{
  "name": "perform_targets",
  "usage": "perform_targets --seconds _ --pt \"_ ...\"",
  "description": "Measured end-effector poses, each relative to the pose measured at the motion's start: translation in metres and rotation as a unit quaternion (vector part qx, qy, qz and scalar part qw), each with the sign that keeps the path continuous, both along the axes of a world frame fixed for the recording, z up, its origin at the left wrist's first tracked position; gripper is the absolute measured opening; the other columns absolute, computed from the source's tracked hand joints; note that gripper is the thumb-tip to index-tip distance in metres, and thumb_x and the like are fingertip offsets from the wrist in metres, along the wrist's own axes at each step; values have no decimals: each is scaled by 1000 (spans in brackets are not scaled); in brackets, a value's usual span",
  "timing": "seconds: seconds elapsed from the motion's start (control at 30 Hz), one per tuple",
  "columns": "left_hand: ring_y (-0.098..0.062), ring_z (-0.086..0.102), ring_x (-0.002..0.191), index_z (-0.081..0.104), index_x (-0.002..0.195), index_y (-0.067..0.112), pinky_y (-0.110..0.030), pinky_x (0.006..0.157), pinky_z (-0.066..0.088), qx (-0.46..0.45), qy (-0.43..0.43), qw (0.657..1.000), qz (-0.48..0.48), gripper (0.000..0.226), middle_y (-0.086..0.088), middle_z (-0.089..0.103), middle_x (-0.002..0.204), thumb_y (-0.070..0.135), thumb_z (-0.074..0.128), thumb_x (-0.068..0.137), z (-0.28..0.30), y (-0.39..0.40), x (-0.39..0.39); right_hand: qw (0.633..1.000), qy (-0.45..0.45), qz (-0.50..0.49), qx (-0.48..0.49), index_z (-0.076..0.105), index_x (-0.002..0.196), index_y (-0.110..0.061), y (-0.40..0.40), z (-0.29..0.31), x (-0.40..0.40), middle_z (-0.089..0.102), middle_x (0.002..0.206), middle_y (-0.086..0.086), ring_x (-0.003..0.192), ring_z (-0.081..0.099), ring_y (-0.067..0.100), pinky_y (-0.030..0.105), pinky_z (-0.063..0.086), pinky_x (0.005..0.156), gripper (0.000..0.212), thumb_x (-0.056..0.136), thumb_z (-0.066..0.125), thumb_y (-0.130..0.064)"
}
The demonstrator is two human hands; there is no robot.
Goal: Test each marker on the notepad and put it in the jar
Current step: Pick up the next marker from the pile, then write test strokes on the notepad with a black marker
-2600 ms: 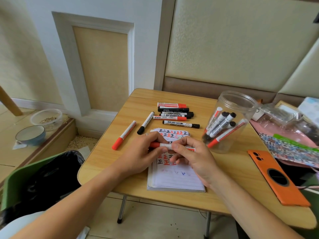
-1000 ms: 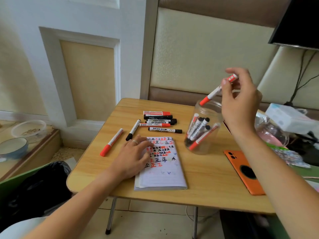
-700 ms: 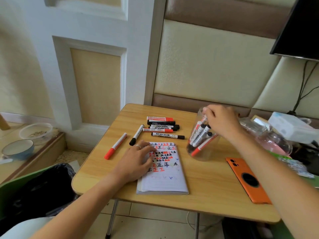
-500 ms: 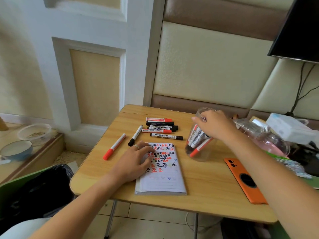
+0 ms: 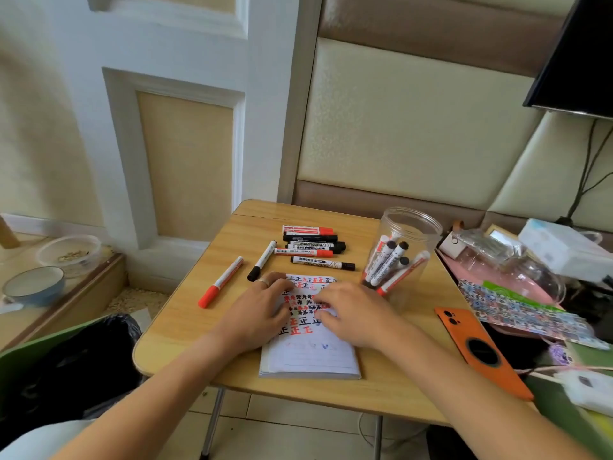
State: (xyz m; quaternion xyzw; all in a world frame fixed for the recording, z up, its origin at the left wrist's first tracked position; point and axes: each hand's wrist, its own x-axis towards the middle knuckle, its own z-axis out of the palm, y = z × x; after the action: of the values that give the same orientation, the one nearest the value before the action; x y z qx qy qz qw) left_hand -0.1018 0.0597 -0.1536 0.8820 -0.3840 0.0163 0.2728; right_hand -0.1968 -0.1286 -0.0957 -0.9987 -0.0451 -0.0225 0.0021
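head view: left hand (image 5: 262, 313) lies flat on the notepad (image 5: 310, 353) at the desk's (image 5: 391, 390) near edge, likely pinning it; right hand (image 5: 356, 315) rests there empty, fingers relaxed; untested markers (image 5: 313, 247) wait toward the far edge, jar (image 5: 403, 254) by the right edge, within reach

Both forearms reach in from the lower edge, bare, converging toward the centre. Left hand (image 5: 262, 313): palm down, fingers extended and slightly spread, lying flat; ring visible on one finger. Holds nothing. Right hand (image 5: 353, 315): palm down, just beside the left, fingers loosely bent with tips pointing toward the left hand; nothing held as far as can be seen. Hands close together, fingertips nearly meeting; whether they touch cannot be told.
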Motion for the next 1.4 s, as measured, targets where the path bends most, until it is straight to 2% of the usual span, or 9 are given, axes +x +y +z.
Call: perform_targets --seconds 0.17,0.3,0.57,0.77,0.9,1.0,1.13,1.23,1.4 --pt "-8 22 151 40 152 37 -27 115 31 11 -7 999 -32 49 11 24 165 26 42 104 0 -1 -1 998 -26 -12 61 72 120 -25 -8 -7 13 69 114 -7 105 61 10 34 54 93 27 102 53 -32" --pt "-7 27 148 43 150 36 -25 112 33 20 -16 999 -23 48 11 29 163 26 42 103 2 -3 0 990 -53 -63 114 75 103 -19 -14 -6 39 70 95 -5 82 63 7 29 54 77 17 100 59 -21" --pt "-5 31 145 43 149 34 -24 112 34 15 -12 1000 -21 48 14 31 161 32 43 101 -1 -4 3 982 -110 -156 8 62 101 -8 -13 -13 91 55 105 8 83 56 23 39 53 69 24 94 51 12" --pt "-5 31 146 45 149 30 -25 115 32 8 -7 1000 -21 49 12 33 160 31 44 100 -1 -3 3 985 -70 -150 -41 61 115 -8 -12 -21 107 59 112 12 83 51 23 36 44 67 25 97 49 5" --pt "-8 30 147 48 148 26 -26 120 26 -11 -13 1000 -23 52 8 37 157 29 47 96 -3 -2 4 979 -156 -123 -33 59 112 -11 -13 -24 104 60 108 8 79 56 22 34 48 65 19 97 56 -1" --pt "-10 35 141 57 138 24 -34 124 18 -24 -65 997 -36 49 6 48 145 29 51 89 -5 -2 5 959 -257 -97 65 55 109 -13 -12 -26 91 56 105 3 77 59 20 35 53 63 16 94 58 -10" --pt "-8 50 107 51 121 25 -29 93 46 -63 -29 994 -81 36 8 54 120 8 57 89 -3 -1 1 918 -294 -82 253 51 94 -17 -1 -19 56 55 95 -3 75 60 16 30 51 65 11 92 62 -18" --pt "-12 56 96 44 114 24 -37 83 50 -114 -7 990 -86 25 7 57 108 15 58 96 -4 1 -1 886 -266 -115 362 61 87 -18 2 -14 31 64 87 -4 74 66 11 15 49 63 11 92 70 -22" --pt "-1 53 108 46 128 23 -14 91 43 -137 20 987 -80 33 10 51 122 45 46 104 -1 1 -3 760 -97 -88 636 68 101 -4 -1 -3 11 74 81 10 74 72 26 35 59 68 10 95 71 -12"
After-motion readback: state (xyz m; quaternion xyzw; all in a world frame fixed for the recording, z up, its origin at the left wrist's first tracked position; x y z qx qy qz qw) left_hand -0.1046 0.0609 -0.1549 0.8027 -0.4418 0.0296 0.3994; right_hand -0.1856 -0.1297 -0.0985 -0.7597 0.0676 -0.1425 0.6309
